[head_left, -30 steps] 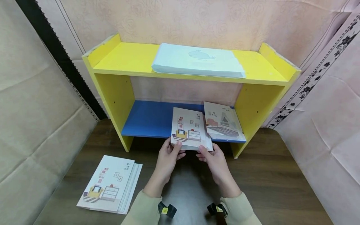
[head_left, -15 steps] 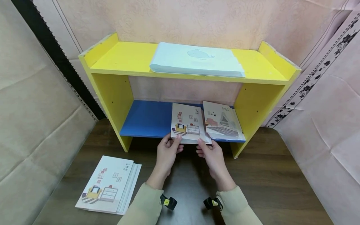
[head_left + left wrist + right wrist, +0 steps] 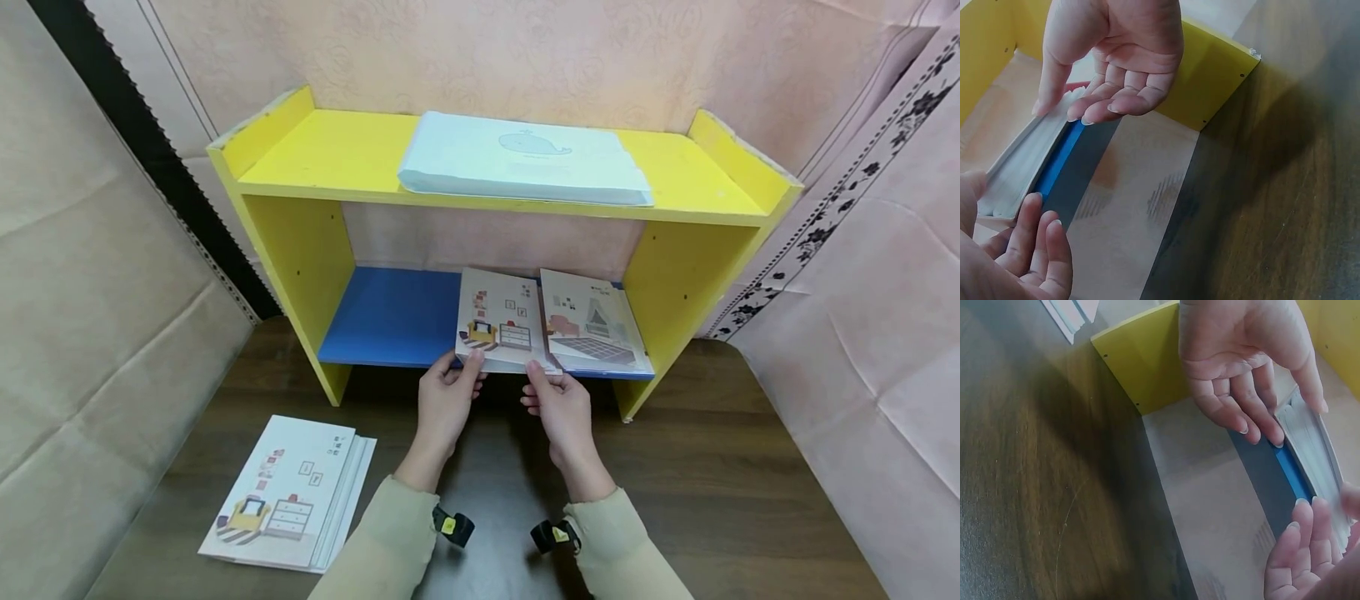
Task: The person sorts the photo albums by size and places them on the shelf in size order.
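A book [image 3: 501, 312] with a yellow chair and white drawers on its cover lies over the blue lower shelf [image 3: 397, 321]. Its near edge is pinched at the left corner by my left hand [image 3: 444, 407], thumb on the cover. At the right corner my right hand [image 3: 561, 417] does likewise. Both wrist views show the page edges [image 3: 1029, 153] between thumbs and fingers, with fingertips beneath the book near the blue board [image 3: 1291, 472]. To its right, another book [image 3: 592, 321], with a pink sofa on its cover, lies on the shelf.
The shelf unit's yellow side panels [image 3: 678, 283] stand at both ends. On the yellow top board [image 3: 337, 158] lies a pale blue whale-printed pack [image 3: 517, 162]. A stack of similar books [image 3: 281, 492] lies on the wooden table [image 3: 720, 467] at left.
Both hands have moved forward, sliding the chair-and-drawers book deeper onto the blue shelf beside the sofa book. The table stack and whale-printed pack stay put.
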Demonstrator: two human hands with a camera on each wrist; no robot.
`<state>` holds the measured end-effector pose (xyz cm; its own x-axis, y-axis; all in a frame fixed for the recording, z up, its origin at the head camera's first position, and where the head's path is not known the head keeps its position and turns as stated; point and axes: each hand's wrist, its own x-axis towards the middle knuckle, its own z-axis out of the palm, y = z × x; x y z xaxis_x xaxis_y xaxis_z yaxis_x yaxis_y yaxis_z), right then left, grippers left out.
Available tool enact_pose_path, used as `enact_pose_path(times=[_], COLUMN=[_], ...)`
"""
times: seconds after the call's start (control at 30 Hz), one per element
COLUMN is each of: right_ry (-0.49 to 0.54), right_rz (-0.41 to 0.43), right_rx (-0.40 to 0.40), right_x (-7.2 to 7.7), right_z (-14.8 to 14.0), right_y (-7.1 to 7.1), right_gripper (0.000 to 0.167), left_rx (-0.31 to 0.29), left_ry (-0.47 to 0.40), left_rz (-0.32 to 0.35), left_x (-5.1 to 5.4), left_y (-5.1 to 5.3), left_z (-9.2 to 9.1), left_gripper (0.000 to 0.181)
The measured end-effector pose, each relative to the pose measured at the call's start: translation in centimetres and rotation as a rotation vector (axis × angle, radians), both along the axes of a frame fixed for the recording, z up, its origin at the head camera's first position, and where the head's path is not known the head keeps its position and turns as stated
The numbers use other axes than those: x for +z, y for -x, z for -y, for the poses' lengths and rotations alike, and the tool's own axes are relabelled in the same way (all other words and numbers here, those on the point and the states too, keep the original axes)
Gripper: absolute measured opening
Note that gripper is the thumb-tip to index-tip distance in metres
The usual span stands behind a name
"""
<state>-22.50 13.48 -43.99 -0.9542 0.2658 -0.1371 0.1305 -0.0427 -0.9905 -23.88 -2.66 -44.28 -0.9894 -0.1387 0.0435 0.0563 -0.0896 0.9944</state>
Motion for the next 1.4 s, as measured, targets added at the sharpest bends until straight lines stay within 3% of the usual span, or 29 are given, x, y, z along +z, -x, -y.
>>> enact_pose_path(times=[0.3, 0.5, 0.63, 0.83, 0.97, 1.2, 1.4], right_ry=[-0.016, 0.023, 0.009, -0.051, -0.067, -0.108, -0.054], right_rz=[-0.006, -0.016, -0.008, 0.03, 0.04, 0.084, 0.144], right_rx=[0.006, 0.119, 0.211, 0.388, 0.447, 0.52, 0.585], right_x=[-0.1, -1.0, -1.8, -3.1, -3.9, -4.9, -5.2], right_z=[0.4, 1.4, 2.6, 4.7, 6.3, 9.1, 11.6], right_y=[0.1, -0.7, -1.4, -3.0, -3.8, -5.2, -6.2], right_gripper=[0.052, 0.051, 0.053, 0.056, 0.055, 0.053, 0.06], left_rx=[-0.014, -0.028, -0.034, -0.059, -0.073, -0.044, 0.052], left_ry=[0.014, 0.05, 0.113, 0.294, 0.42, 0.601, 0.859], left_rz=[0.037, 0.035, -0.002, -0.001, 0.032, 0.091, 0.095], left_x=[0.6, 0.4, 0.4, -0.4, -1.2, -2.8, -3.0], left_y=[0.0, -1.1, -2.3, -5.5, -7.6, -8.9, -9.9], left_z=[0.4, 1.6, 3.3, 7.5, 10.1, 14.1, 17.1], left_gripper=[0.056, 0.05, 0.048, 0.053, 0.059, 0.072, 0.085])
